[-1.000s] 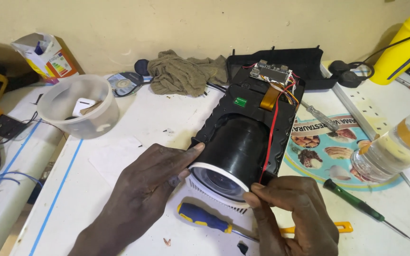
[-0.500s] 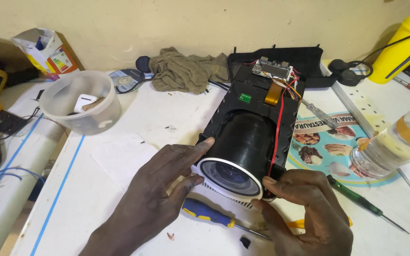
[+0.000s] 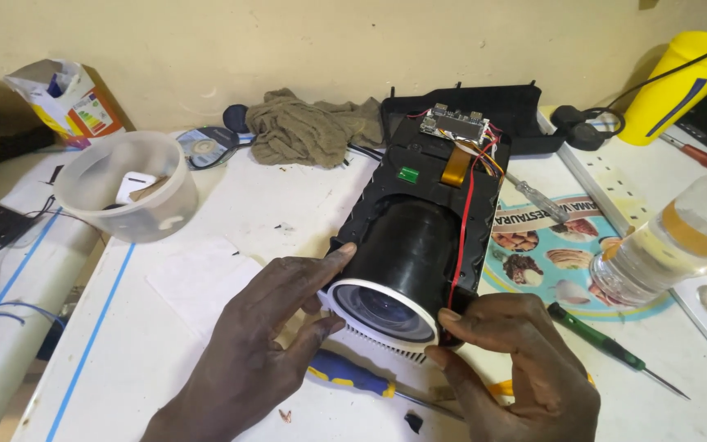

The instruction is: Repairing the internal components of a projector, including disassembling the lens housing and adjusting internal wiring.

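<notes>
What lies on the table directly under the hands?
A blue-and-yellow screwdriver lies between the left hand and right hand; its tip end is hidden beneath the right hand.

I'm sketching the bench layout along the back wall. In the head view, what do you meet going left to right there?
Torn cardboard box → clear plastic tub → disc → crumpled grey rag → small circuit board on the opened black device → coiled black cable → yellow container.
</notes>
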